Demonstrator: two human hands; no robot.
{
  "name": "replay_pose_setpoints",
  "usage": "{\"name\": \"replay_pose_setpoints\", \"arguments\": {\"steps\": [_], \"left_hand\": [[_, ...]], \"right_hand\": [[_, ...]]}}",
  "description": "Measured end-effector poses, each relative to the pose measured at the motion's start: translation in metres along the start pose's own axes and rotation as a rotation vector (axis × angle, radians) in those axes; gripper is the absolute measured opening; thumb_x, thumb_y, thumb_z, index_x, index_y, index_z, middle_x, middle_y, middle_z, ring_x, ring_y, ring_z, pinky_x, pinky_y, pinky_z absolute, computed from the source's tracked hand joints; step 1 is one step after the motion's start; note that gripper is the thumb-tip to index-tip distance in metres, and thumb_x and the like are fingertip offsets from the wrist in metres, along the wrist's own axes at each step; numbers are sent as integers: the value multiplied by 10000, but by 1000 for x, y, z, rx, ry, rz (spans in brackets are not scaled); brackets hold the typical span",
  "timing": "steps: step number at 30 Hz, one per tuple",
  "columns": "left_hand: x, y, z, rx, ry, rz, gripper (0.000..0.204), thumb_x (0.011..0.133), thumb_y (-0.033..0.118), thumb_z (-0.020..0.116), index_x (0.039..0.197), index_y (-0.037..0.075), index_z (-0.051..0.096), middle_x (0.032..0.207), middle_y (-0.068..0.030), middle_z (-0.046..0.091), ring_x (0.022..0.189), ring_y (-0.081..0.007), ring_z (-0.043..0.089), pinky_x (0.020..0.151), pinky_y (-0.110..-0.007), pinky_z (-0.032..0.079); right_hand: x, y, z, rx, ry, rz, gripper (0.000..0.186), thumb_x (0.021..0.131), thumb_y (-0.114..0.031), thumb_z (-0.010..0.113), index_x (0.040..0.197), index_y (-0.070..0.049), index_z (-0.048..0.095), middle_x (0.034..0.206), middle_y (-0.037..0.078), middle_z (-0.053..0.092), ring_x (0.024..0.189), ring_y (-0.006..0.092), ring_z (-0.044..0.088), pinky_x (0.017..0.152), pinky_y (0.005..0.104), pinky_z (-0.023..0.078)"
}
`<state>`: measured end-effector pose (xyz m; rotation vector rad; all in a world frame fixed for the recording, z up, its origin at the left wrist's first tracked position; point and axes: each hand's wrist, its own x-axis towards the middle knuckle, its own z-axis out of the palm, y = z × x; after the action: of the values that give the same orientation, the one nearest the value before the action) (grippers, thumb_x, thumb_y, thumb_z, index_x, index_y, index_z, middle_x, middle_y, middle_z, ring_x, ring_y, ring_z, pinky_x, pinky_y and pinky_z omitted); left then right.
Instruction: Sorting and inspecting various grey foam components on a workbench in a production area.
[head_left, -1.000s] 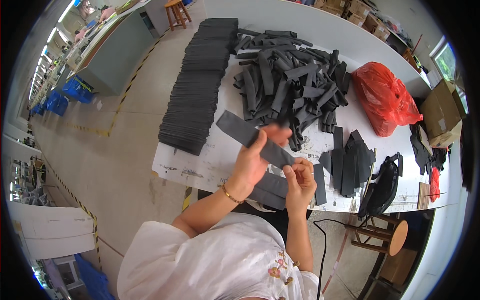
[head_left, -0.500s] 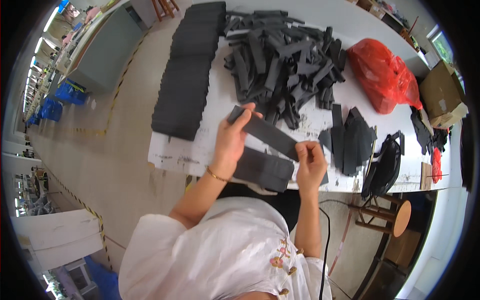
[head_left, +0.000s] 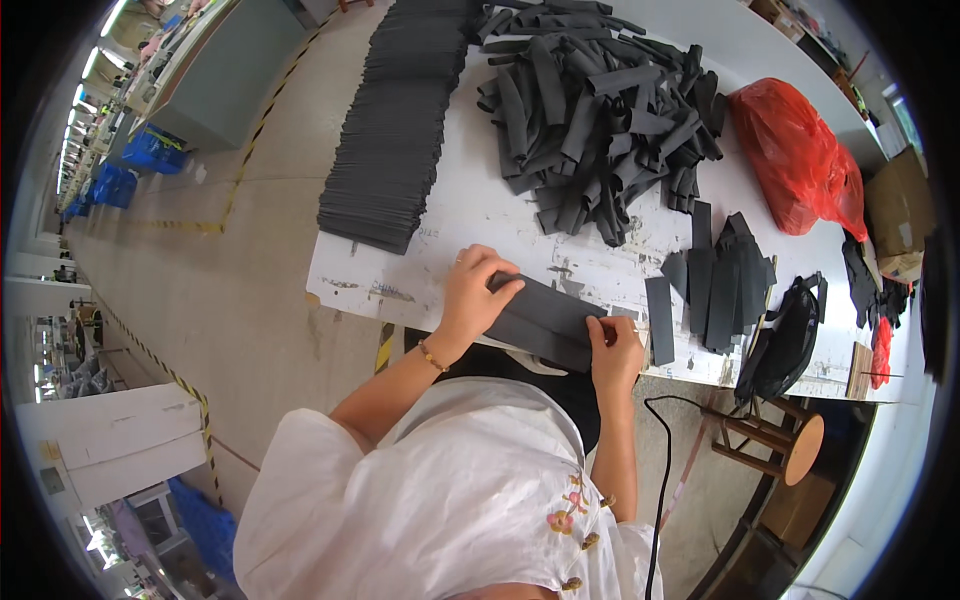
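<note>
A flat black fabric strip [head_left: 550,303] is stretched between my two hands at the table's near edge. My left hand [head_left: 474,298] pinches its left end between thumb and fingers. At the right end, my right hand [head_left: 616,352] grips it with thumb and bent fingertips. Right under the strip, and partly covered by it, lies a similar dark piece [head_left: 535,340]; whether the two touch is hard to tell. A single black strip [head_left: 660,320] rests on the table just right of my right hand.
On the white table [head_left: 400,283] are a long overlapping row of black strips [head_left: 390,130], a loose heap of strips [head_left: 600,120] and a smaller bunch [head_left: 725,285]. A red plastic bag [head_left: 795,150], black pouch [head_left: 782,340] and cardboard box [head_left: 895,210] stand rightward. A wooden stool [head_left: 800,450] is below.
Both hands have come down toward the table's near edge, bringing the strip over the dark piece there. The strip now lies closer alongside that piece. The whole view has shifted slightly.
</note>
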<state>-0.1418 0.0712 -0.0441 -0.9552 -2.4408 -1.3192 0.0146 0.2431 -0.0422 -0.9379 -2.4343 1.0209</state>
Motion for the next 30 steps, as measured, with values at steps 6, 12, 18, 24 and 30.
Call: {"name": "replay_pose_setpoints", "arguments": {"steps": [6, 12, 18, 24, 30], "left_hand": [[106, -48, 15, -501, 54, -528, 209, 880, 237, 698, 921, 32, 683, 828, -7, 668, 628, -70, 555, 565, -218, 422], [193, -125, 73, -331, 208, -509, 408, 766, 332, 778, 918, -34, 680, 750, -110, 687, 709, -207, 658, 680, -316, 507], [189, -111, 66, -403, 259, -450, 275, 848, 142, 671, 1005, -83, 661, 874, -169, 704, 840, -280, 693, 737, -350, 530], [149, -93, 24, -1215, 2, -728, 240, 961, 45, 472, 1149, -97, 517, 1037, -220, 654, 914, -319, 683, 785, -440, 594], [120, -71, 17, -1472, -93, -1021, 272, 903, 65, 655, 1109, -88, 565, 1022, -197, 655, 956, -271, 664, 855, -368, 582]], "right_hand": [[18, 51, -31, -274, 342, -60, 213, 842, -155, 719, 976, -16, 627, 917, 138, 596, 879, 299, 585, 732, 375, 475], [34, 76, -23, -727, 105, -176, 355, 805, -195, 717, 1050, 46, 626, 994, 185, 595, 994, 344, 551, 815, 396, 488], [36, 81, -21, -950, -98, -310, 148, 802, -56, 594, 913, 28, 645, 936, 161, 613, 918, 303, 575, 800, 383, 500], [32, 77, -30, -662, 76, -406, 105, 782, -6, 578, 884, 16, 569, 918, 164, 590, 911, 341, 566, 760, 404, 487], [42, 52, -54, -184, 46, -147, 227, 777, 54, 640, 898, -6, 457, 895, 178, 513, 850, 375, 521, 714, 436, 427]]}}
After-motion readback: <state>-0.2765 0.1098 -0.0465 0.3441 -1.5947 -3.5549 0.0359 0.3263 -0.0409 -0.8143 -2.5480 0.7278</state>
